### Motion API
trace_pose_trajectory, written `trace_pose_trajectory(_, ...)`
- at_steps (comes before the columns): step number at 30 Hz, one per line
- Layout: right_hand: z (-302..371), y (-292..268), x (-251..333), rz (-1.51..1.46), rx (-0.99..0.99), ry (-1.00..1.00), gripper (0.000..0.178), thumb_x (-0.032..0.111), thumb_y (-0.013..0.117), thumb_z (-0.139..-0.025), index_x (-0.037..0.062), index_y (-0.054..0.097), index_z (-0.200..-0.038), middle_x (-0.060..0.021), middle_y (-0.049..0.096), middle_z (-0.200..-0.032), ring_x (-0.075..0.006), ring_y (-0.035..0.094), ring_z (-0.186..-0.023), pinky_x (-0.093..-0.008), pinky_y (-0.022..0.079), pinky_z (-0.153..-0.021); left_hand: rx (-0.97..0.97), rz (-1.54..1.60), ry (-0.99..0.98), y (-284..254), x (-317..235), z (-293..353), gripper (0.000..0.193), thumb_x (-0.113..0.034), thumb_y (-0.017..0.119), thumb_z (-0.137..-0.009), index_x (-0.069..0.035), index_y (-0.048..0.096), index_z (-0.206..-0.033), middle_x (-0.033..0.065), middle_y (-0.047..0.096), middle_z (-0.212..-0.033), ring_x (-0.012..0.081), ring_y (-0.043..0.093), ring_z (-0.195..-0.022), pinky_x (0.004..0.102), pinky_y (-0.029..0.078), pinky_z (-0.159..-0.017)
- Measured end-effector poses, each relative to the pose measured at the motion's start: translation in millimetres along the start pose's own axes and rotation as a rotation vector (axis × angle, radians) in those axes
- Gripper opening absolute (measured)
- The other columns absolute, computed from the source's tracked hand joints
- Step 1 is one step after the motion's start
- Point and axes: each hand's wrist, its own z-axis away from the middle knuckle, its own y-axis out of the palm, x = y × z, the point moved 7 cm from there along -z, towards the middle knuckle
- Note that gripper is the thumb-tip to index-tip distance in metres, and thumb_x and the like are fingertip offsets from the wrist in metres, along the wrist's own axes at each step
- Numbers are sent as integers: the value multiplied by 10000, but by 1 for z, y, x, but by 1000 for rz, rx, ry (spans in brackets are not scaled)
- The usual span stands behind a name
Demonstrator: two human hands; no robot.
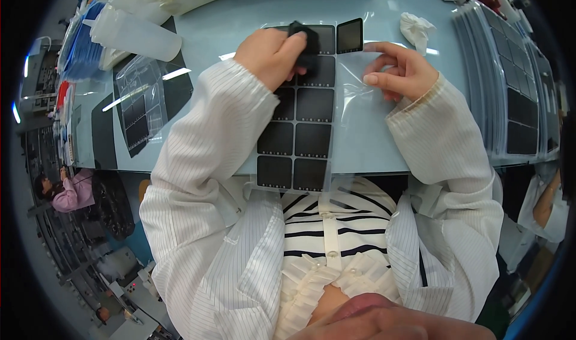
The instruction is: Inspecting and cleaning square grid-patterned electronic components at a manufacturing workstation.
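From my remote station I see a pale, glossy table (367, 151) across the upper half of the frame, a translucent bottle (137, 34) at upper left and stacked sleeves (515, 85) at right. A clear sheet of dark panels (314, 105) runs down the centre, its lower end over the table edge. At upper centre, the left hand (267, 52) grips a bunched black item (307, 39) over the sheet. The right hand (405, 70) has curled fingers just beside a small dark panel (350, 35); I can't tell whether they pinch anything.
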Motion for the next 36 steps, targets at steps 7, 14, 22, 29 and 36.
trace_pose_trajectory(7, -25, -12, 5, -180, -150, -15, 303, 188, 634, -842, 9, 571, -1078, -74, 625, -858, -45, 496, -568, -174, 397, -493, 43, -148, -88, 18, -25, -35, 603, -550, 371, -834, -40, 685, -760, 119, 652, -758, 235, 603, -717, 342, 452, -726)
trace_pose_trajectory(14, -40, 4, 1, -482, -131, -16, 204, 151, 614, -862, 24, 607, -1021, -2, 575, -755, -28, 447, -543, -161, 337, -484, 75, -212, -15, 23, -30, -42, 686, -645, 380, -811, -22, 660, -747, 81, 620, -696, 202, 587, -691, 328, 443, -696)
trace_pose_trajectory(22, -44, 0, -7, -48, -198, 52, 168, 139, 580, -877, -8, 598, -954, -24, 570, -721, -46, 431, -447, -193, 339, -399, -17, 87, 78, 7, 2, -35, 488, -412, 503, -863, 36, 598, -694, 90, 559, -591, 162, 533, -544, 303, 431, -556)
trace_pose_trajectory(29, -48, 1, -7, 16, -260, 0, 177, 156, 566, -881, -10, 591, -938, -28, 569, -715, -56, 449, -439, -205, 355, -372, -486, 673, 5, -91, 72, 27, 385, -380, 550, -852, -9, 628, -783, 51, 580, -694, 121, 559, -611, 248, 480, -576)
trace_pose_trajectory(36, -65, -19, -34, -52, -221, -103, 201, 176, 604, -864, 6, 602, -972, -32, 573, -725, -56, 450, -442, -191, 349, -362, -849, 786, 232, -164, 167, 226, 346, -329, 419, -878, -37, 556, -756, 33, 479, -542, 93, 403, -427, 240, 268, -396)
